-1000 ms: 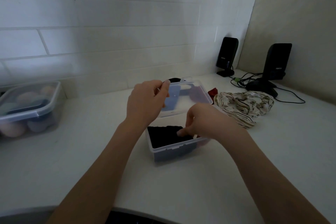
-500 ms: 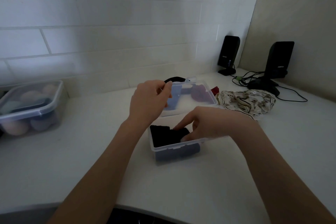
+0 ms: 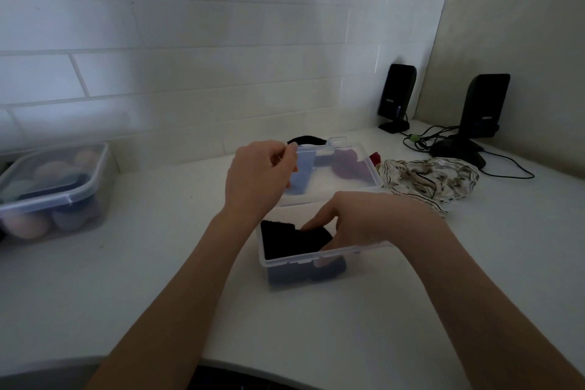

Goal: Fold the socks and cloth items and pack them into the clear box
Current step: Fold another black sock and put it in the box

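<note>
A white counter [image 3: 158,263] meets a white brick-pattern wall. At centre sits the clear box [image 3: 294,263], a black cloth [image 3: 285,241] inside. The right hand [image 3: 364,222] reaches in from 3 o'clock, fingers [image 3: 311,225] straight, pressing the cloth. The left hand [image 3: 256,177] at 12 o'clock pinches the raised lid [image 3: 342,174]. A patterned cloth [image 3: 430,180] lies at 2 o'clock; bare counter lies toward 6 o'clock
</note>
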A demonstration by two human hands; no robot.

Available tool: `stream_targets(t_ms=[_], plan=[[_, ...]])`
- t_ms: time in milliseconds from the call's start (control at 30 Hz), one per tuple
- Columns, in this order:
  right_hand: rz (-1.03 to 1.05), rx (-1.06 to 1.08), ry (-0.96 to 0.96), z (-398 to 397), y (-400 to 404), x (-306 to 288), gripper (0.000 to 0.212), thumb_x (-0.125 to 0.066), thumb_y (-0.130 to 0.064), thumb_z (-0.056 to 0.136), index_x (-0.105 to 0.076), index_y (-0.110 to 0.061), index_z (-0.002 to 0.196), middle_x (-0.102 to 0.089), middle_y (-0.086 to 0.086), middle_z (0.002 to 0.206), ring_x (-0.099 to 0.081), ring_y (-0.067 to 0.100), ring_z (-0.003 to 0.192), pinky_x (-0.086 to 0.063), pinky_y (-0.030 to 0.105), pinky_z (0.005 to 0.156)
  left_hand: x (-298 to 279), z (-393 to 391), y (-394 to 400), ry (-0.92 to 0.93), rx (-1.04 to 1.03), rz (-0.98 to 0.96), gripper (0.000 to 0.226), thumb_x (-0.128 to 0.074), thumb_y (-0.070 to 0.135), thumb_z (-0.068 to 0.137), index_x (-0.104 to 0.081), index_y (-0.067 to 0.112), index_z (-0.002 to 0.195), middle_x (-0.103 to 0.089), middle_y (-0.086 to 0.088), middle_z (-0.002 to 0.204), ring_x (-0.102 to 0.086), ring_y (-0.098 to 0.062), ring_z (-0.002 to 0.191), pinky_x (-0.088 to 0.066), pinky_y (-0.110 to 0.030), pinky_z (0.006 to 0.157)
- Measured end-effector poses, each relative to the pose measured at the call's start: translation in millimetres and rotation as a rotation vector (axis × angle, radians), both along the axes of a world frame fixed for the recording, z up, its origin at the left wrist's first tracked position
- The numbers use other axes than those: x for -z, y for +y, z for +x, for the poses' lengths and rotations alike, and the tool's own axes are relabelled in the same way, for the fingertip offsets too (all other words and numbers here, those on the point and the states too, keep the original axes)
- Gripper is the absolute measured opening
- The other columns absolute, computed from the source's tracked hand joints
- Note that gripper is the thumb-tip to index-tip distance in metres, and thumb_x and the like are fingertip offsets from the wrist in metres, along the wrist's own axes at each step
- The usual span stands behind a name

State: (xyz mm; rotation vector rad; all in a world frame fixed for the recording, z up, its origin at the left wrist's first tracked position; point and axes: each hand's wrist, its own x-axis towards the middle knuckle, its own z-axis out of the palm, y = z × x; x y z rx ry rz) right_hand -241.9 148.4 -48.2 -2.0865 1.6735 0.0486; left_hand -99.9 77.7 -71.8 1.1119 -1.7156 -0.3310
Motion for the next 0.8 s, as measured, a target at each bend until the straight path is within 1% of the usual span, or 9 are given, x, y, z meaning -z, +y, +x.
stream_targets(t_ms=[67,200,233,367,467,533,600,733,800], plan=[[-0.002,-0.011,0.003,-0.9,0.4,-0.7,0.053,-0.073,-0.049,0.073,-0.055,-0.049,0.123,-0.041,-0.025,0.066,-0.041,0.000,0.064,-0.033,0.016,0.057,0.4,0.2,0.0,0.000,-0.001,-0.006,0.040,-0.050,0.032,0.092,-0.065,0.014,0.059,-0.060,0.004,0.047,-0.051,-0.004,0.036,-0.056,-0.040,0.054],[0.025,-0.060,-0.048,-7.1,0.0,-1.3,0.047,-0.069,-0.047,0.078,-0.055,-0.046,0.123,-0.048,-0.033,0.039,-0.048,-0.009,0.049,-0.032,0.012,0.052,-1.1,3.4,0.6,0.007,-0.029,-0.094,0.041,-0.050,0.032,0.092,-0.064,0.013,0.058,-0.059,-0.002,0.046,-0.056,-0.016,0.042,-0.053,-0.042,0.055],[0.025,-0.072,-0.074,-9.3,-0.1,-2.3,0.044,-0.068,-0.047,0.078,-0.056,-0.045,0.120,-0.049,-0.032,0.039,-0.048,-0.008,0.044,-0.033,0.011,0.052,-2.0,4.7,1.0,0.035,-0.032,-0.126,0.042,-0.050,0.031,0.092,-0.064,0.011,0.058,-0.058,0.000,0.044,-0.055,-0.014,0.040,-0.052,-0.042,0.053],[0.000,-0.065,-0.312,-20.1,-1.8,-6.9,0.040,-0.068,-0.047,0.076,-0.060,-0.039,0.115,-0.054,-0.003,0.063,-0.042,0.009,0.054,-0.036,0.021,0.056,-1.9,14.3,-7.7,0.277,-0.090,-0.180,0.043,-0.049,0.027,0.093,-0.064,0.005,0.060,-0.053,0.008,0.043,-0.051,-0.005,0.034,-0.047,-0.032,0.047],[-0.162,-0.011,-0.508,-22.5,-3.0,-9.1,0.030,-0.068,-0.047,0.077,-0.064,-0.026,0.098,-0.045,0.006,0.062,-0.037,0.018,0.056,-0.032,0.022,0.052,4.3,26.4,-31.8,0.368,-0.189,-0.113,0.036,-0.047,0.028,0.091,-0.064,0.010,0.066,-0.057,0.003,0.047,-0.053,-0.009,0.040,-0.053,-0.036,0.054],[-0.250,0.024,-0.555,-22.4,-2.1,-10.5,0.028,-0.067,-0.045,0.078,-0.063,-0.018,0.084,-0.043,0.002,0.056,-0.036,0.018,0.055,-0.031,0.023,0.053,9.5,32.1,-53.7,0.320,-0.188,-0.018,0.023,-0.048,0.024,0.089,-0.063,0.012,0.075,-0.062,-0.001,0.056,-0.058,-0.018,0.050,-0.056,-0.043,0.061],[-0.192,-0.022,-0.511,-20.2,-0.6,-11.6,0.029,-0.064,-0.044,0.081,-0.063,-0.015,0.082,-0.048,-0.006,0.053,-0.042,0.010,0.049,-0.036,0.018,0.052,16.2,34.5,-75.8,0.193,-0.129,0.034,0.016,-0.046,0.012,0.088,-0.061,0.014,0.084,-0.066,-0.008,0.071,-0.060,-0.025,0.060,-0.055,-0.041,0.066],[-0.041,-0.138,-0.409,-7.3,0.9,-9.9,0.024,-0.061,-0.044,0.084,-0.066,-0.020,0.086,-0.049,-0.014,0.046,-0.039,0.000,0.043,-0.032,0.010,0.047,33.7,26.7,-107.0,-0.040,0.060,0.083,0.036,-0.035,-0.012,0.082,-0.063,0.007,0.093,-0.064,-0.015,0.087,-0.060,-0.025,0.072,-0.046,-0.025,0.063],[-0.018,-0.137,-0.409,-7.1,-0.2,-9.2,0.024,-0.061,-0.045,0.083,-0.066,-0.022,0.085,-0.049,-0.015,0.045,-0.040,-0.001,0.043,-0.031,0.011,0.048,39.8,22.1,-118.0,-0.063,0.098,0.093,0.039,-0.034,-0.015,0.079,-0.064,0.004,0.095,-0.064,-0.017,0.090,-0.058,-0.024,0.074,-0.043,-0.020,0.062]])
